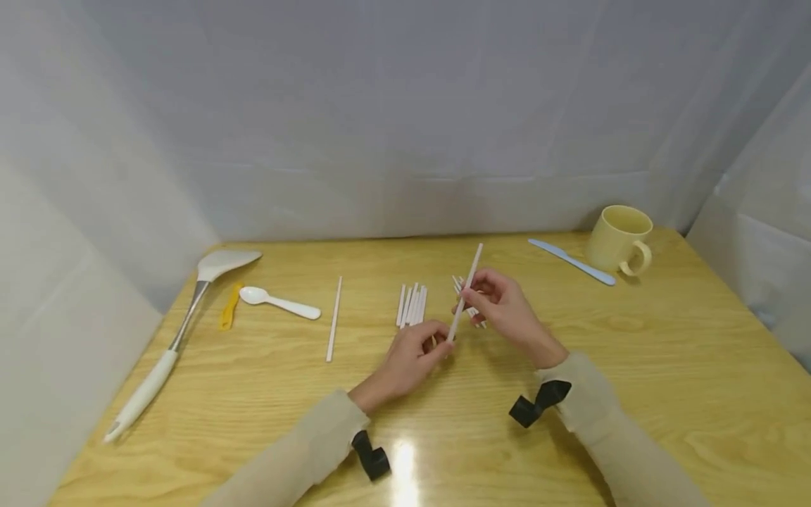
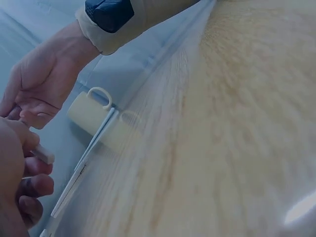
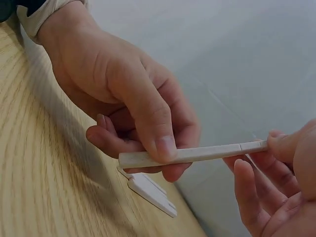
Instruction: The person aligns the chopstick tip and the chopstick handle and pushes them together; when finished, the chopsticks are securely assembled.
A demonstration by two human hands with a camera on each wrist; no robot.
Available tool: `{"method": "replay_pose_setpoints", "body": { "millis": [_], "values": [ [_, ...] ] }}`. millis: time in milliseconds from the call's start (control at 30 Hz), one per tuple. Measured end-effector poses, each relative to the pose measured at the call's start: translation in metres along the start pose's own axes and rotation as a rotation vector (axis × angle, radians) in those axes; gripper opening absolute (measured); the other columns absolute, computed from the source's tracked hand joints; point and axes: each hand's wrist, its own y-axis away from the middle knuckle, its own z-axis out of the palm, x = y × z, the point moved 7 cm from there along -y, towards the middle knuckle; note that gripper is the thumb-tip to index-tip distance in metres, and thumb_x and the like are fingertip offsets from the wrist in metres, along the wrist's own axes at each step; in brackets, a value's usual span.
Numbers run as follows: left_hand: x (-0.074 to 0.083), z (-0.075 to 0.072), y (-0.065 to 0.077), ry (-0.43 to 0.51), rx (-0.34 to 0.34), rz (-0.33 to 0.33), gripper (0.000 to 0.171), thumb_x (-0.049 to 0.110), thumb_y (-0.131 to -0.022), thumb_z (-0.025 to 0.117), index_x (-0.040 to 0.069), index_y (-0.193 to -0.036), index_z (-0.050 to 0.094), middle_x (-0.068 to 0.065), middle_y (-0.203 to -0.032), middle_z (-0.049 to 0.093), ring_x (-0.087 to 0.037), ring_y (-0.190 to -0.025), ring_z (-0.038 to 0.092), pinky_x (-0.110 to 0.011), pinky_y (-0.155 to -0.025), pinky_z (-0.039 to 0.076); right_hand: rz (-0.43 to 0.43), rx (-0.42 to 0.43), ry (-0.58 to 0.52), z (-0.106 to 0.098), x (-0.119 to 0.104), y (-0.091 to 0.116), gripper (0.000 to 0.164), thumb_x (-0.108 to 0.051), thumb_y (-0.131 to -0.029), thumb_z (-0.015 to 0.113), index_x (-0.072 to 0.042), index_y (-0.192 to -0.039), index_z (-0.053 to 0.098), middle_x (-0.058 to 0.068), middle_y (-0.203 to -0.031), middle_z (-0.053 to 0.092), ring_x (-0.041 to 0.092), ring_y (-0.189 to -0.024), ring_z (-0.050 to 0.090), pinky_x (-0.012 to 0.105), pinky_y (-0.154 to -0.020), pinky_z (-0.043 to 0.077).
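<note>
My left hand and right hand both pinch one white chopstick, tilted above the table. In the right wrist view, the left thumb presses the chopstick near its thick end; right-hand fingers hold it beside two grooves. The left wrist view shows its square end poking out of the left hand. A row of shorter-looking white sticks lies just beyond the left hand, partly hidden by it. Several more white sticks lie behind the right hand. Off to the left lies a single white chopstick.
On the left lie a turner with a white handle, a small yellow tool and a white spoon. At the back right, a light-blue knife lies beside a yellow mug. A pale cloth hangs behind the table.
</note>
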Motion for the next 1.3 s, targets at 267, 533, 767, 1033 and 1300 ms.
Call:
{"method": "replay_pose_setpoints", "body": {
  "millis": [267, 533, 767, 1033, 1300],
  "values": [
    [-0.001, 0.000, 0.003, 0.098, 0.016, -0.007, 0.011, 0.011, -0.093, 0.060, 0.002, -0.093, 0.066, -0.007, -0.072, 0.063, -0.006, -0.061, 0.050, -0.020, -0.056, 0.043, -0.022, 0.053, 0.038, 0.004, 0.001, 0.001, 0.012, 0.000, -0.096, 0.052, 0.011, -0.101, 0.052, 0.019, -0.087, 0.067, 0.008, -0.075, 0.067, 0.026, -0.055, 0.053],
    [-0.007, 0.003, 0.004, 0.088, 0.016, -0.028, 0.013, 0.010, -0.090, 0.065, 0.003, -0.100, 0.068, -0.005, -0.079, 0.066, -0.006, -0.067, 0.051, -0.020, -0.061, 0.044, 0.010, 0.073, 0.107, 0.004, 0.005, 0.000, 0.012, -0.003, -0.095, 0.056, 0.008, -0.100, 0.055, 0.025, -0.090, 0.067, 0.012, -0.070, 0.064, 0.026, -0.057, 0.051],
    [0.005, 0.002, 0.003, 0.161, 0.031, 0.093, 0.033, 0.001, -0.081, 0.073, 0.001, -0.109, 0.056, -0.014, -0.093, 0.067, -0.012, -0.072, 0.057, -0.023, -0.061, 0.048, 0.026, 0.017, 0.105, 0.004, 0.005, 0.001, 0.017, -0.001, -0.095, 0.055, 0.014, -0.104, 0.053, 0.009, -0.081, 0.067, 0.008, -0.063, 0.061, 0.026, -0.058, 0.048],
    [0.010, -0.003, 0.005, 0.109, 0.017, 0.169, 0.045, 0.004, -0.076, 0.079, 0.006, -0.117, 0.060, -0.009, -0.091, 0.067, -0.016, -0.069, 0.060, -0.027, -0.061, 0.051, 0.028, -0.104, 0.081, 0.015, 0.004, 0.002, 0.018, -0.002, -0.096, 0.053, 0.012, -0.107, 0.052, 0.008, -0.084, 0.064, 0.011, -0.062, 0.057, 0.027, -0.062, 0.049],
    [-0.006, -0.021, 0.011, 0.053, 0.038, 0.114, 0.047, 0.004, -0.074, 0.081, 0.004, -0.116, 0.059, -0.007, -0.093, 0.072, -0.015, -0.072, 0.061, -0.026, -0.062, 0.050, 0.118, -0.107, 0.186, -0.001, 0.011, 0.002, 0.030, -0.012, -0.100, 0.050, 0.011, -0.120, 0.049, 0.015, -0.093, 0.063, 0.011, -0.066, 0.051, 0.026, -0.065, 0.048]
  ]
}}
